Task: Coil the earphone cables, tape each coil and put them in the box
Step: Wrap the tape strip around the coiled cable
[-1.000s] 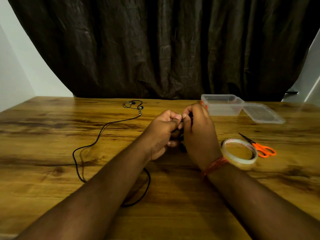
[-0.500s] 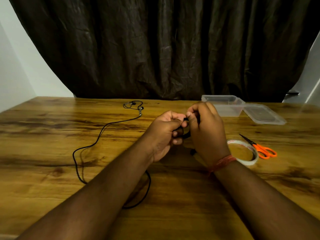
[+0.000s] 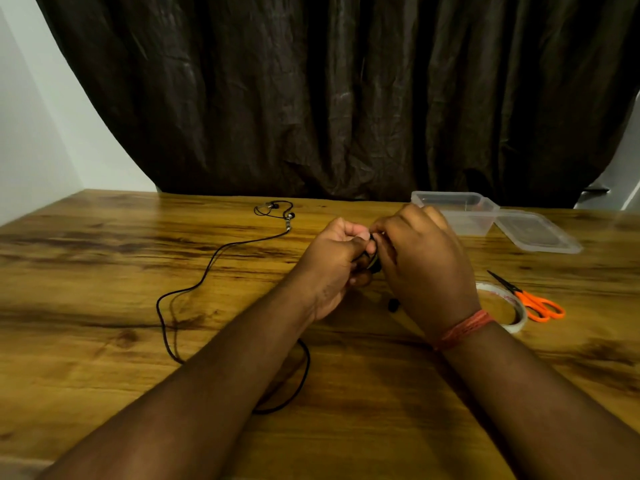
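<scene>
Our left hand [image 3: 334, 268] is curled tight around a small black coil of earphone cable [image 3: 373, 263], and our right hand [image 3: 420, 261] pinches the same coil from the other side, just above the wooden table [image 3: 104, 271]. We can see only a bit of the coil between our fingers, so we cannot tell how many loops it has. The rest of the cable [image 3: 207, 275] lies loose on the table, running from under our left arm away to the earbuds [image 3: 277, 211] at the far side. We think the cable is very light, thin and floppy, so it may spring open if we let go. It is best to hold the loops where they cross. The clear plastic box [image 3: 453, 211] waits behind our right hand, with its lid [image 3: 536, 230] beside it. The tape roll [image 3: 512, 313] and orange scissors [image 3: 533, 301] lie near our right wrist.
</scene>
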